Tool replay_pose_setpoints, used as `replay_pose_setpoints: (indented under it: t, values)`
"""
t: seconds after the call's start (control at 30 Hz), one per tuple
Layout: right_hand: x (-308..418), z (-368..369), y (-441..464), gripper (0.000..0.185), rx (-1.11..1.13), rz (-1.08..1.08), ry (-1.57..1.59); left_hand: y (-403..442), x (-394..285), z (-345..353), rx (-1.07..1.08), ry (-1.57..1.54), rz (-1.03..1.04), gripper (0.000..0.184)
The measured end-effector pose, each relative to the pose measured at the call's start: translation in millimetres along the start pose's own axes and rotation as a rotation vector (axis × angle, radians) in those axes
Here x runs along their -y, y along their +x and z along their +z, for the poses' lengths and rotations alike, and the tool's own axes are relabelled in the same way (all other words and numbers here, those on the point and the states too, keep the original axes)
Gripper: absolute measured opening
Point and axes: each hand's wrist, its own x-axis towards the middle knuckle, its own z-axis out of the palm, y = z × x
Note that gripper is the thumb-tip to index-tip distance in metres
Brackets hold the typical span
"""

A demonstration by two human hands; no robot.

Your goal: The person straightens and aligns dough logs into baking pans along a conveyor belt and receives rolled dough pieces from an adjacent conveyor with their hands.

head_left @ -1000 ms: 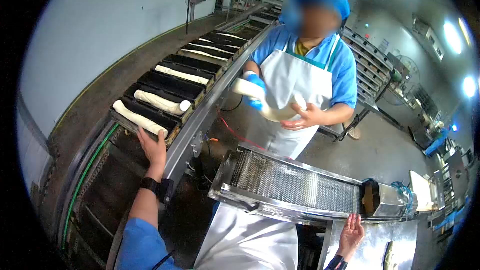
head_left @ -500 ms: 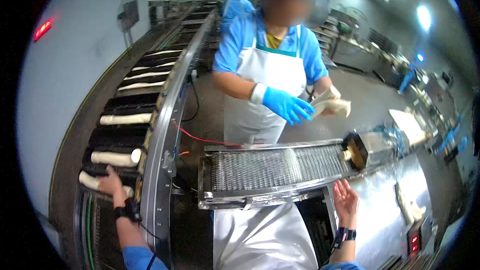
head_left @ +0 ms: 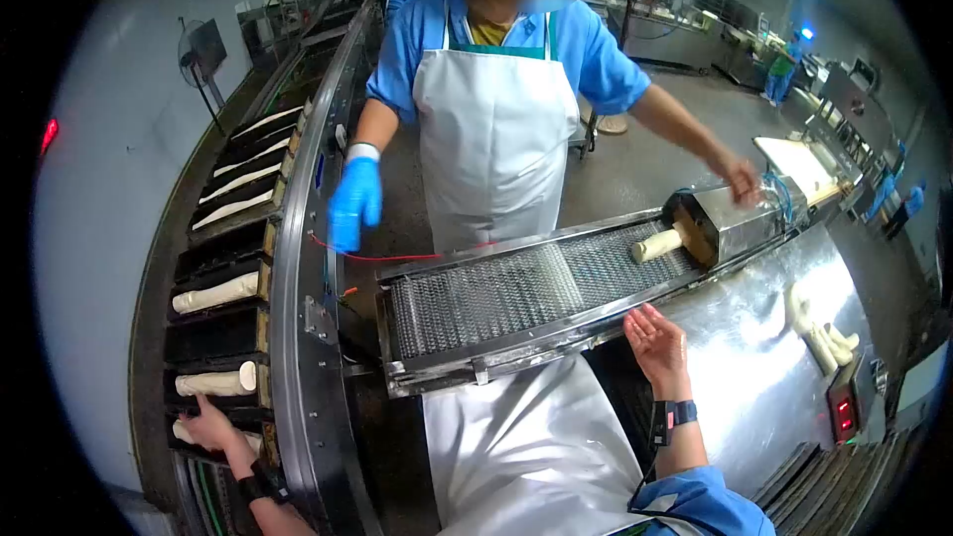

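Note:
My left hand [head_left: 208,426] is at the lower left, closed over a pale dough roll [head_left: 250,443] in a dark baking tin. The fingers partly hide the roll, and its ends show on either side. Just above it, another dough roll [head_left: 220,380] lies in a tin. My right hand [head_left: 658,345] is open and holds nothing, palm up, beside the near edge of the mesh conveyor [head_left: 486,303]. On that mesh a dough roll [head_left: 657,244] sticks out from the metal machine's outlet [head_left: 703,228].
A co-worker in a white apron [head_left: 496,129] stands across the mesh conveyor, with a blue-gloved hand [head_left: 355,203] near the tin line and a bare hand [head_left: 740,179] over the machine. Dough pieces [head_left: 819,333] lie on the steel table [head_left: 735,377], beside a red digital display [head_left: 844,412].
The view has shifted. The co-worker's hands have parted and the dough they held is gone from them. The dough roll at the outlet extends further onto the mesh. My left hand remains at the tins.

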Motion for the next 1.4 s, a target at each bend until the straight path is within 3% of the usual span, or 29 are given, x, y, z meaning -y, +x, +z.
replay_pose_setpoints:
  t: [0.03, 0.1, 0.13, 0.2, 0.5, 0.67, 0.77, 0.8, 1.1, 1.17, 1.2, 1.3, 1.4]
  values:
    - [-1.3, 5.2, 2.4, 0.032, 0.033, 0.032, -0.004, 9.4, 15.1, 19.7, -0.142, -0.024, 0.251, 0.068]
    - [-3.4, 16.5, -1.1, 0.028, 0.029, 0.053, -0.04, 21.8, 26.1, 46.6, -0.023, -0.322, 0.402, 0.068]
    - [-5.0, 19.6, -1.3, 0.026, 0.034, 0.065, -0.061, 37.8, 47.1, 68.8, 0.157, -0.549, 0.229, 0.069]
    - [-9.7, 27.2, -11.4, 0.024, 0.045, 0.046, -0.088, 47.7, 57.3, 77.6, 0.244, -0.639, -0.019, 0.068]
    - [-11.3, -2.5, 7.9, 0.023, 0.017, 0.068, -0.101, 59.8, 105.3, 35.1, 0.032, -0.752, -0.138, 0.066]
    - [-2.6, 20.2, 17.6, 0.028, 0.083, 0.103, -0.196, 56.9, 133.1, 11.6, 0.144, -0.923, -0.089, 0.066]
    - [6.1, 5.4, 33.4, 0.027, 0.126, 0.025, -0.29, 74.9, 193.7, 45.1, 0.27, -0.778, -0.551, 0.057]
    - [8.2, -3.6, 39.6, 0.029, 0.103, -0.018, -0.293, 63.9, 203.2, 43.5, 0.308, -0.663, -0.597, 0.057]
    - [31.4, -41.9, 77.4, 0.033, 0.057, -0.104, -0.294, -20.2, 222.4, 44.7, 0.292, -0.184, -0.327, 0.057]
    - [33.1, -56.9, 110.3, 0.038, -0.012, -0.315, -0.793, -26.2, 223.0, 45.3, 0.284, -0.15, -0.312, 0.057]
    - [31.7, -62.0, 124.6, 0.038, -0.012, -0.32, -0.782, -27.5, 222.2, 45.9, 0.277, -0.133, -0.303, 0.057]
    - [25.0, -64.4, 151.9, 0.048, -0.125, -0.772, -1.714, -28.3, 220.4, 41.0, 0.257, -0.086, -0.291, 0.057]
    - [12.6, -65.6, 161.3, 0.051, -0.227, -0.883, -1.987, -32.1, 224.6, 36.5, 0.245, -0.053, -0.267, 0.057]
